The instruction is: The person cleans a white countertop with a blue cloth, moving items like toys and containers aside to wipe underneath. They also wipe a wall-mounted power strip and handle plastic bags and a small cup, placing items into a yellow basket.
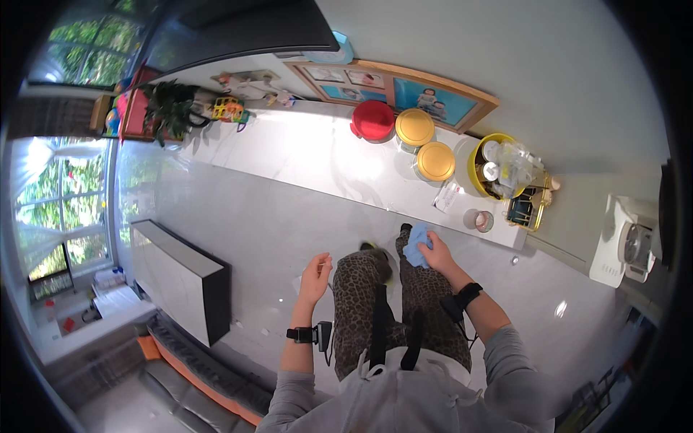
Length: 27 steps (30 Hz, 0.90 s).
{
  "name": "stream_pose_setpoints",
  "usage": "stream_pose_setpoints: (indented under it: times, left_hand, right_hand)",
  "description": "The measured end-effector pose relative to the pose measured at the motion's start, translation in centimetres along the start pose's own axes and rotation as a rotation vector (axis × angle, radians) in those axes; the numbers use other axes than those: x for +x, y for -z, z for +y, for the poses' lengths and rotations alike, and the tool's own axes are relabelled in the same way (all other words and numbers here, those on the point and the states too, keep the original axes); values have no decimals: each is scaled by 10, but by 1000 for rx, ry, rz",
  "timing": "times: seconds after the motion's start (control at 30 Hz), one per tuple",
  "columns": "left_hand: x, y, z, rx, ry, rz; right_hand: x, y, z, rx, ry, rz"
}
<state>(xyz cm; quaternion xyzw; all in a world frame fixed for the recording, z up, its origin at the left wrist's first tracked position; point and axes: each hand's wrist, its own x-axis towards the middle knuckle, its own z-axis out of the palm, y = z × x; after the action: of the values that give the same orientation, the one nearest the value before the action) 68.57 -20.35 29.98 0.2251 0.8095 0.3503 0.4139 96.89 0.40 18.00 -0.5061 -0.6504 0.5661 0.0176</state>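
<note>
A light blue cloth (417, 245) is bunched in my right hand (437, 253), held above my leg and short of the white marble-look cabinet top (303, 157). My left hand (316, 277) is raised over the floor beside my other knee, its fingers loosely apart with nothing in them. On the cabinet top, a glass cup (483, 221) stands near the right front edge, and a small printed packet (446, 196) lies to its left. Two jars with gold lids (414, 127) and a red lidded container (372, 120) stand farther back.
A yellow basket (479, 184) full of containers and plastic bags stands by a gold wire rack (536, 216). A wooden photo frame (476, 105) leans on the wall. Toys and a leafy plant (170, 108) are at the far left. A coffee table (178, 276) and a sofa (184, 389) lie left.
</note>
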Motion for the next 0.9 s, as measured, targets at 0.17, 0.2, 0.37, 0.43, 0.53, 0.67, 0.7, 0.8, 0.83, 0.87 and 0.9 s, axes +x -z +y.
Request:
stream_pose_setpoints:
  times: [0.17,0.2,0.37,0.43,0.53,0.67,0.7,0.8,0.83,0.87,0.9]
  left_hand:
    - [96,22,-30,80,80,-176]
    - [117,27,-48,91,49,-212]
    - [221,29,-60,217,-2,-362]
    - [253,36,-77,223,-30,-357]
    - [299,28,-96,295,-22,-407]
    - [328,11,-108,399,12,-512]
    - [333,0,-105,421,2,-544]
    - [335,-24,-96,489,16,-612]
    - [333,-35,-89,503,13,-639]
    - [333,-43,-87,478,2,-653]
    - [335,-52,-88,453,-11,-667]
  right_hand:
    - [61,-70,-40,-51,-4,233]
    - [70,-84,-55,-65,-19,259]
    - [156,-170,-59,-172,127,364]
    - [202,-219,-38,-254,184,307]
    - [253,-260,-2,-432,32,213]
    - [245,-234,40,-308,-90,397]
    - [231,-220,61,-262,-167,460]
    - [180,-191,128,-363,-356,633]
    - [156,-177,147,-358,-508,649]
    - [133,-163,160,-298,-688,661]
    - [102,-149,174,-270,-732,680]
